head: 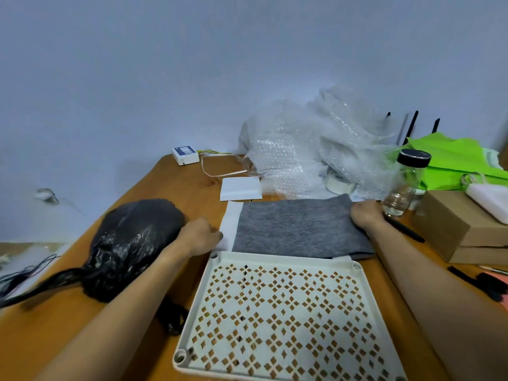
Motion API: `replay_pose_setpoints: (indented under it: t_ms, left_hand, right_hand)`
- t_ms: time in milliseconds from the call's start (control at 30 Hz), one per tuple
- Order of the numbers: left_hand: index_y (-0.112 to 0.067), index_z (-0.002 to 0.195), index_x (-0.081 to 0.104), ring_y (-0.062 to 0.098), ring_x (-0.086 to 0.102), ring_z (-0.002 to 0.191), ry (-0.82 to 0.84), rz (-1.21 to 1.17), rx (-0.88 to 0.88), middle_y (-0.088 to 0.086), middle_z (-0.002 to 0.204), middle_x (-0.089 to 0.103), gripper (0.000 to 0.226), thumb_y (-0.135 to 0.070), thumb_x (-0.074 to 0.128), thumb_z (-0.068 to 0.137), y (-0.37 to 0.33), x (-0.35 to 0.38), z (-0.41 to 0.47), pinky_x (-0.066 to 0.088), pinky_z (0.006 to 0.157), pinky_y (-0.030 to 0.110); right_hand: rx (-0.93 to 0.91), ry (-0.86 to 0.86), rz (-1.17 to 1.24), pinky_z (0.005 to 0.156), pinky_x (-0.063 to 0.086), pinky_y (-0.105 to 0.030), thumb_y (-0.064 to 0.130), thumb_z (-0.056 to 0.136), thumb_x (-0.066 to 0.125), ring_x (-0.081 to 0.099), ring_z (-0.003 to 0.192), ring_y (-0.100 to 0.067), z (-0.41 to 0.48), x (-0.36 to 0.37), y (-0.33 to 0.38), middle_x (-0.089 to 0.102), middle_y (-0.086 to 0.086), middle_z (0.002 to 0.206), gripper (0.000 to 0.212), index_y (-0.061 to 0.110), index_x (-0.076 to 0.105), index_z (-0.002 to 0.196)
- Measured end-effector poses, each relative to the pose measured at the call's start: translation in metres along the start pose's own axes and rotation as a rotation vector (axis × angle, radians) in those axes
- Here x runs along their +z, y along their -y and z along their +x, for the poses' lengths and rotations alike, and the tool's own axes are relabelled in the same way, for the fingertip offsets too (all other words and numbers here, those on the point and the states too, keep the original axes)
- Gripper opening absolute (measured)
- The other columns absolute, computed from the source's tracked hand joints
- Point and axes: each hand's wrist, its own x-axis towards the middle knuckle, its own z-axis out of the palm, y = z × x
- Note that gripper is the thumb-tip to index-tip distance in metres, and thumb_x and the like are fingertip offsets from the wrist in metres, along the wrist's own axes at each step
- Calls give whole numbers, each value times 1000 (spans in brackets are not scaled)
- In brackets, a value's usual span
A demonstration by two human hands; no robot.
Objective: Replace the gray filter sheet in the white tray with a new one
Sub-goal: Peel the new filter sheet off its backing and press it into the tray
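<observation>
Your bench spans the lower frame, with the white tray bare at bottom centre. Directly above it the gray filter sheet lies on white backing. Your right hand grips its right edge. Your left hand touches the backing, grip unclear. Likely next: lift it level into the tray, clear of the glass bottle at right.

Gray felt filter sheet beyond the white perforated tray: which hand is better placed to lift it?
Likely right. The right hand grips the gray felt filter sheet at its right edge; the left hand touches only the white sheet beneath it.
</observation>
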Motion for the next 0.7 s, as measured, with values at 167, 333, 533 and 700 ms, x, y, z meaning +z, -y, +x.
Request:
replay_pose_setpoints:
  t_ms: [167,333,533,700]
  left_hand:
    - [-9,89,61,21,64,73,54,-137,-88,8,87,65,28,-35,65,95,-11,3,0,50,56,27]
    - [-9,91,61,26,69,83,139,-223,-175,12,99,68,30,-36,76,88,-18,-4,3,61,65,31]
    - [-16,110,57,26,65,98,28,-33,-95,5,113,63,54,-50,81,76,-15,18,-9,58,83,37]
    - [-14,121,45,30,57,102,-355,180,29,9,122,45,60,-53,71,83,-13,35,-32,49,77,37]
  right_hand:
    - [-264,-82,-777,87,49,-46,23,100,44,59,114,-44,-13,12,-13,52,-26,133,39,-1,48,131]
    - [-471,-203,-853,85,49,-43,12,89,54,59,107,-39,-23,20,27,53,-22,124,40,1,50,128]
    - [-613,236,-705,90,49,-40,29,95,48,61,111,-35,-35,71,104,63,-16,126,34,11,63,120]
    - [-576,433,-589,100,46,-38,35,94,55,56,122,-32,-34,116,137,58,-13,138,48,16,53,137]
